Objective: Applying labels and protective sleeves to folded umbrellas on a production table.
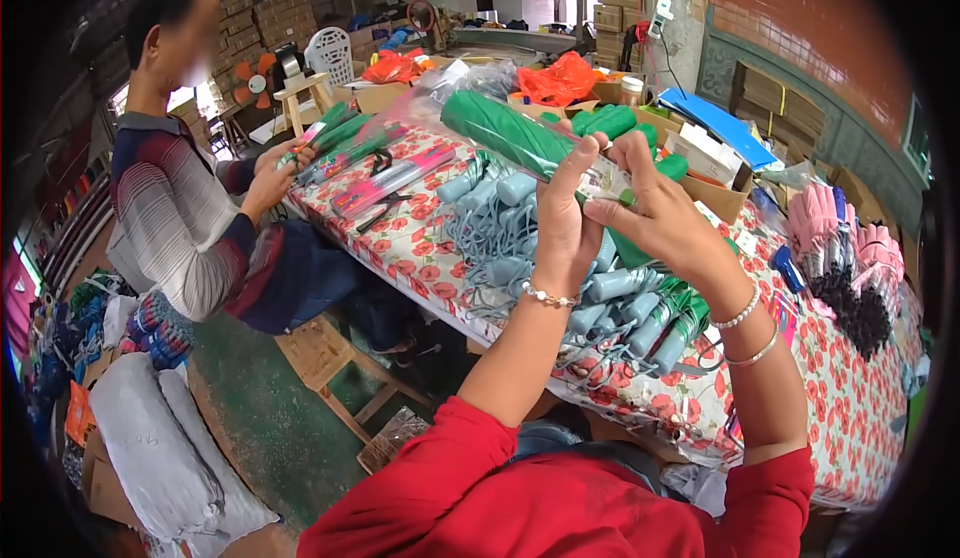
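Observation:
A green folded umbrella (505, 130) in a clear plastic sleeve slants up to the left above the table. My left hand (566, 203) is closed round its lower part. At its near end, my right hand (655, 203) pinches the loose clear plastic between thumb and fingers. Under my hands lies a heap of umbrellas with light blue handles (515, 190) and wrist cords, some with green canopies (685, 313). My palms partly hide the held umbrella's lower end.
A co-worker (190, 188) sits at the left, handling a green umbrella beside the flowered tablecloth (430, 268). Pink umbrellas (845, 228) stand at the right. Cardboard boxes (715, 198) and orange plastic bags (555, 80) are farther back. A wooden stool (320, 353) and a white sack (150, 448) are on the floor.

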Tool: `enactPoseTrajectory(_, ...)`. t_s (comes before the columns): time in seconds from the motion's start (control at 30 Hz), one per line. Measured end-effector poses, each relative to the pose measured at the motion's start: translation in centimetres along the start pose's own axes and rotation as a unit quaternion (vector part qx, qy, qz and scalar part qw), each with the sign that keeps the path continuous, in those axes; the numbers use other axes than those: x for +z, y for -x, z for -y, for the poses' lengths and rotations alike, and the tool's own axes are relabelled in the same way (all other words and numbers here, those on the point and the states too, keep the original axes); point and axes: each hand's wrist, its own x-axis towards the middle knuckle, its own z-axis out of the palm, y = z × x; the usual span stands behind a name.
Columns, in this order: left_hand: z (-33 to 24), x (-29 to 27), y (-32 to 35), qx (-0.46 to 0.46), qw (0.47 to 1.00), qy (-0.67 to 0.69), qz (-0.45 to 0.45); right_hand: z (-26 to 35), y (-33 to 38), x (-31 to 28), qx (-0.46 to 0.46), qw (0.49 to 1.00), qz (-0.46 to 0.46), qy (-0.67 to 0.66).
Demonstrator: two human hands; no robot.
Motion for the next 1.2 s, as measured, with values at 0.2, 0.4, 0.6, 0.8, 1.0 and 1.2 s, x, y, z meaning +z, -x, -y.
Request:
enactPoseTrajectory(0.2, -1.7, -4.1, -2.6, -0.018, 0.996, -0.073, -0.049, 2.9, 0.8, -2.5, -0.053, 0.974, 0.074, 0.207)
enactPoseTrajectory(0.4, -4.2, -1.6, -2.1, -0.013, 1.0, -0.012, -0.005, 1.9, 5.0, -2.9, 0.154, 0.983, 0.066, -0.075)
enactPoseTrajectory(0.6, -1.1, -2.1, 1.4, -0.047, 0.995, -0.053, 0.07, 3.0, 6.6, 0.2, 0.227, 0.866, -0.032, -0.445)
enactPoseTrajectory(0.8, -2.4, -2.6, 0.2, -0.079, 0.987, 0.03, 0.133, 2.4, 8.3, -0.5, 0.205, 0.866, -0.072, -0.45)
enactPoseTrajectory(1.0, -8.2, -2.4, -6.2, 0.041, 0.998, -0.045, 0.014, 3.4, 10.3, -2.0, 0.087, 0.99, -0.026, -0.111)
enactPoseTrajectory(1.2, -6.9, -0.8, -5.6, 0.028, 0.997, -0.069, 0.034, 1.6, 9.5, -4.5, -0.026, 0.997, -0.042, -0.061)
